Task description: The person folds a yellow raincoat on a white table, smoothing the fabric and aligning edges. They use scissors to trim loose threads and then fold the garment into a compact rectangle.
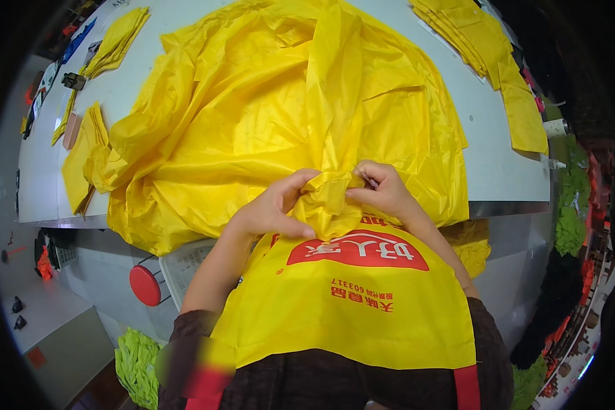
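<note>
A large piece of thin, shiny yellow fabric (253,130) lies crumpled and spread over the table, with seams running through it. One gathered part of it is pulled up to the near edge, in front of my body. My left hand (275,208) grips this part from the left, fingers tucked behind the cloth and thumb stretched along its near side. From the right, my right hand (388,193) pinches the same gathered part. A small dark, thin thing shows between its fingers, too little visible to name.
I wear a yellow apron (294,328) with a red print. Folded yellow pieces (119,41) lie at the far left, and more stacked yellow fabric (458,34) at the far right of the white table (488,171). Below left are a red round stool (145,285) and green cloth (137,369).
</note>
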The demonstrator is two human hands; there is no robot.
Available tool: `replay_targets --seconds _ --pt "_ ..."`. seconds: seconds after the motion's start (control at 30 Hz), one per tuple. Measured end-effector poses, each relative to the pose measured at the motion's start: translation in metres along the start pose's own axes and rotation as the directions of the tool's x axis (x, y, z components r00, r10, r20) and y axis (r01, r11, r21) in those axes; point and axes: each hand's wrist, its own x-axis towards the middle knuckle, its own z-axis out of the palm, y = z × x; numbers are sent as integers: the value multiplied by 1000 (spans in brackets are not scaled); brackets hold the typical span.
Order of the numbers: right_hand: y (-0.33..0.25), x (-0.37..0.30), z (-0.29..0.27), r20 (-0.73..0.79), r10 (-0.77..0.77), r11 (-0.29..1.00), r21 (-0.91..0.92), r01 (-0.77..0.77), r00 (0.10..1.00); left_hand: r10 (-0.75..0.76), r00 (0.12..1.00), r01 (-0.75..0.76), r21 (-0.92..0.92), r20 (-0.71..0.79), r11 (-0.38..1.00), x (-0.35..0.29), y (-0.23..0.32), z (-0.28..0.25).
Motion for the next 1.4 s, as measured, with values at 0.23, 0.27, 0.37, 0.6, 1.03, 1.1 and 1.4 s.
replay_targets --seconds 0.23,0.27,0.37,0.6,1.03,1.1,1.4 --pt "-25 22 8 -82 -173 930 -342 135 982 36 899 221 524 -437 822 -9 -12 -2" --pt "-28 23 9 -75 -86 987 -141 75 993 38 864 243 482 -502 842 -7 -13 -5" --pt "-46 22 21 56 52 926 370 -69 997 341 732 101 589 -589 802 12 -11 -11" --pt "-31 27 71 121 -464 765 -444 466 877 261 432 -365 97 -864 926 45 -58 -71" --pt "4 -5 27 -465 -523 774 -611 169 714 718 652 99 966 -244 238 11 -5 -40" --pt "-6 -16 59 -247 -507 780 -539 317 826 750 635 121 983 -182 136 -3 19 -69" --pt "43 -87 -1 -500 -306 779 -621 -89 810 672 205 174 702 -712 691 -235 193 -289"
